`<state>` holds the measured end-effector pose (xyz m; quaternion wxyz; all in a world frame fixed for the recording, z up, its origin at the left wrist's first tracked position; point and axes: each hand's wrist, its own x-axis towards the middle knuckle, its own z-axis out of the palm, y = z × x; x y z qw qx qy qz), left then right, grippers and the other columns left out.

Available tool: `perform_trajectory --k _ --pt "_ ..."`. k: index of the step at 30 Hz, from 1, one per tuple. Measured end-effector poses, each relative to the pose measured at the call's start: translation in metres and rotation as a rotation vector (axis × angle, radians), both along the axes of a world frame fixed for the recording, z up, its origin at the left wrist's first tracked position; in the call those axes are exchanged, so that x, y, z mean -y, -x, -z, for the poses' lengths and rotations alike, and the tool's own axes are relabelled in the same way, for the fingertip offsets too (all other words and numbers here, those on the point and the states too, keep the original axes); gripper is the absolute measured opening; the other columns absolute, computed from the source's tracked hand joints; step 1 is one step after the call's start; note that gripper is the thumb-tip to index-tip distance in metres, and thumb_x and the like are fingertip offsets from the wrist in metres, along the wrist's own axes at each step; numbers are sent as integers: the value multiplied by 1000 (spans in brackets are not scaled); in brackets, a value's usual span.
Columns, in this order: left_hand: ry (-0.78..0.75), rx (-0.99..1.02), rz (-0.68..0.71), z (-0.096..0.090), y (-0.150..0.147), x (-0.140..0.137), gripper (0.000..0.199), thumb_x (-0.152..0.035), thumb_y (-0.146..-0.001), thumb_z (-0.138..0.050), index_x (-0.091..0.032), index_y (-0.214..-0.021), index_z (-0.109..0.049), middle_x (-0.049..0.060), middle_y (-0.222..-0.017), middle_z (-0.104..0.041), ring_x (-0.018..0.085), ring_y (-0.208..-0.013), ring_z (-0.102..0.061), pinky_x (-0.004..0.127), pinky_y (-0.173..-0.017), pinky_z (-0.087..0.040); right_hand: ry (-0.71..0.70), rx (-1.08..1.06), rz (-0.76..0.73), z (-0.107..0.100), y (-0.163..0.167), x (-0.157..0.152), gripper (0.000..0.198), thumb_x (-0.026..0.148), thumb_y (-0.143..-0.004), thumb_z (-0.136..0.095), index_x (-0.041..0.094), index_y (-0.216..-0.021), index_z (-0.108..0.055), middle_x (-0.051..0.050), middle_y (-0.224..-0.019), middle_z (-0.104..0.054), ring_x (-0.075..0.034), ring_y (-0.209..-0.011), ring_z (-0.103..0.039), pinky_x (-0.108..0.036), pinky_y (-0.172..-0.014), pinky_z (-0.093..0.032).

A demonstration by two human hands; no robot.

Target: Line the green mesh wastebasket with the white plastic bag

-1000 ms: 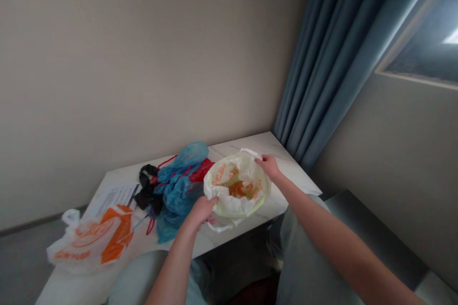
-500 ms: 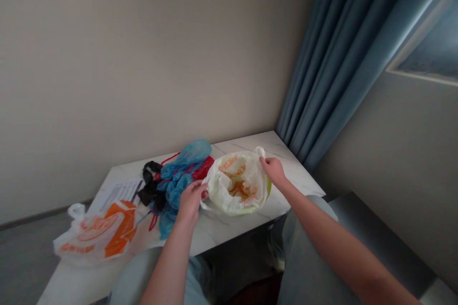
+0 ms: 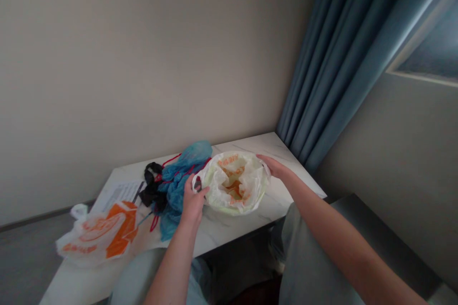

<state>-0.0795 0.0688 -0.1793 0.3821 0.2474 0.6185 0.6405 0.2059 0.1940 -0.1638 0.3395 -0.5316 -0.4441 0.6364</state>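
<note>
On the white, marbled table [image 3: 277, 198], between a person's two hands, a white plastic bag [image 3: 236, 190] stands with its mouth spread into a wide, roughly round opening. Its film is thin, crinkled and half see-through, with a pale yellow-green tint along the rim and the lower side; what lies beneath the film is hard to tell. Orange print shows on the inner back wall and again near the front, and the hollow deepens to a brownish orange. Folds run down from the rim, which turns outward.

The left hand [image 3: 193, 202] is at the left edge, thumb spread from the fingers, with a white handle loop between them. The right hand [image 3: 275, 167] lies along the right edge, fingers stretched towards the back; whether it pinches the film cannot be told.

Just left of the bag lie crumpled blue bags [image 3: 175, 190] with red ties, then a black bag [image 3: 153, 195], a printed sheet [image 3: 119, 195] and another white bag [image 3: 102, 233] with bold orange print, lying flat.
</note>
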Motion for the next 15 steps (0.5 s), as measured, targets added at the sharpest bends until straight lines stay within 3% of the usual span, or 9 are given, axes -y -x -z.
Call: perform_trajectory --k 3,7,9,11,15 --pt "260 -3 -50 1 4 2 60 -19 -61 -82 -20 -116 -59 5 -98 -66 15 -77 -64 25 -65 -50 189 -111 -16 -2 7 1 25 36 -93 -50 18 -81 -64 -5 -67 -69 -18 -67 -66 -28 -69 -55" --pt "508 197 124 -5 6 7 34 -38 -69 -79 -15 -88 -61 1 -70 -62 14 -55 -57 28 -55 -48 292 -148 -52 -2 11 -1 21 30 -91 -50 18 -79 -62 -5 -63 -67 -19 -65 -66 -31 -69 -56" --pt "536 247 178 -5 7 9 32 -36 -67 -80 -15 -82 -61 3 -68 -62 15 -55 -58 28 -55 -48 222 -57 -13 0 12 -2 11 26 -83 -58 18 -75 -61 -5 -61 -66 -20 -63 -66 -31 -66 -56" --pt "519 164 198 -3 9 11 28 -34 -67 -79 -15 -79 -62 4 -67 -63 16 -56 -58 27 -54 -45 102 50 75 2 12 -3 5 19 -74 -64 18 -72 -59 -3 -62 -65 -19 -63 -64 -30 -63 -54" --pt "384 -386 141 -1 12 14 22 -32 -67 -75 -19 -66 -58 -1 -58 -56 16 -55 -51 26 -53 -35 -104 129 228 4 15 -3 12 12 -65 -61 20 -73 -57 2 -69 -61 -15 -70 -58 -24 -66 -48"
